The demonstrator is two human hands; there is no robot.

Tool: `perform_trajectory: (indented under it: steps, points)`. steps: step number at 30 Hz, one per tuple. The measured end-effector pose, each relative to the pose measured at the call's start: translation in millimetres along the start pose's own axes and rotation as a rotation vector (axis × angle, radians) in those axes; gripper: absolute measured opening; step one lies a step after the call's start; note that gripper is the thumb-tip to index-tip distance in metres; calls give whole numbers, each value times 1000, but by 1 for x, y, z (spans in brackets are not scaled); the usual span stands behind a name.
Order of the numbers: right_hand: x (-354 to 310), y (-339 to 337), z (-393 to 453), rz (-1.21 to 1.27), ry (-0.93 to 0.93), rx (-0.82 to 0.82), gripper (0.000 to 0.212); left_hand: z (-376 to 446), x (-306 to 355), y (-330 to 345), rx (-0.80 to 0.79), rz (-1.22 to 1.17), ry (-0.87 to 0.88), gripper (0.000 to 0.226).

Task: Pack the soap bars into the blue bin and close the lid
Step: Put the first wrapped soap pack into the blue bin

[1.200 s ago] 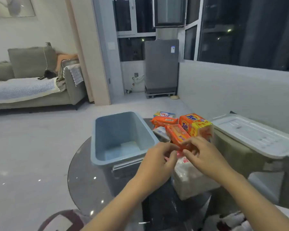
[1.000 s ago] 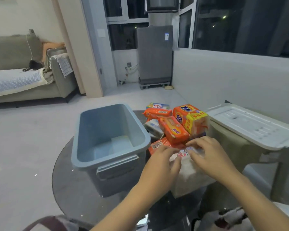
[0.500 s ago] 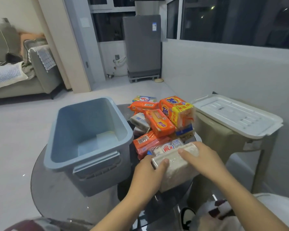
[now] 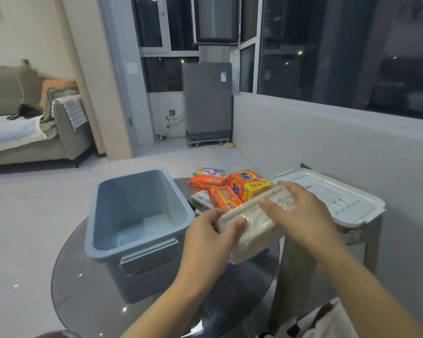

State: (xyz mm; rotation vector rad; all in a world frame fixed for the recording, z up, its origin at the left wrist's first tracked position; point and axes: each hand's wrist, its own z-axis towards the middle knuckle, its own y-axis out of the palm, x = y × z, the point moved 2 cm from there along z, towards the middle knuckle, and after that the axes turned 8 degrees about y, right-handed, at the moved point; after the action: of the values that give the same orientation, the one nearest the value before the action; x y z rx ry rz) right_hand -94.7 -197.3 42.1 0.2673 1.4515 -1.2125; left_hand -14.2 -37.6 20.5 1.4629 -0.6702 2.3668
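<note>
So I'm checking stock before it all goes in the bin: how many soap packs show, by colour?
Orange packs: 3
Blue-and-white pack: 1
Pale grey pack: 1
Clear-wrapped white pack, held in both hands: 1
Total visible: 6; others may be hidden behind it.

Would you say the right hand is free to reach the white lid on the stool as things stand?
Probably not yet. The right hand and left hand both hold the wrapped pale soap pack. The white lid lies uncovered on the stool just beyond the right hand, so the path looks free once the pack is put down.

blue bin [image 4: 137, 215] open-topped, soap pile [image 4: 227, 189] just right
</note>
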Motion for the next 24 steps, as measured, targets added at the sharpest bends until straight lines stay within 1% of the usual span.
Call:
perform_trajectory:
  steps: [4, 9, 13, 17, 21, 24]
  points:
    - [-40, 1, 9, 59, -66, -10, 64, 19, 27, -28, 71, -44, 44, 16]
    - [-82, 36, 26, 94, -136, -110, 66, 40, 33, -76, 143, 49, 32, 7]
    - [-111, 81, 43, 141, -172, -246, 66, 50, 20, -112, 218, 35, -54, 12]
    - [-135, 128, 59, 98, -216, -391, 65, 59, 3, -144, 263, 37, -147, 21]
    - [-153, 173, 73, -9, -310, -523, 63, 64, -17, -159, 242, 59, -251, 17]
    - [-162, 205, 81, -124, -389, -644, 61, 63, -33, -156, 201, -4, -359, 12]
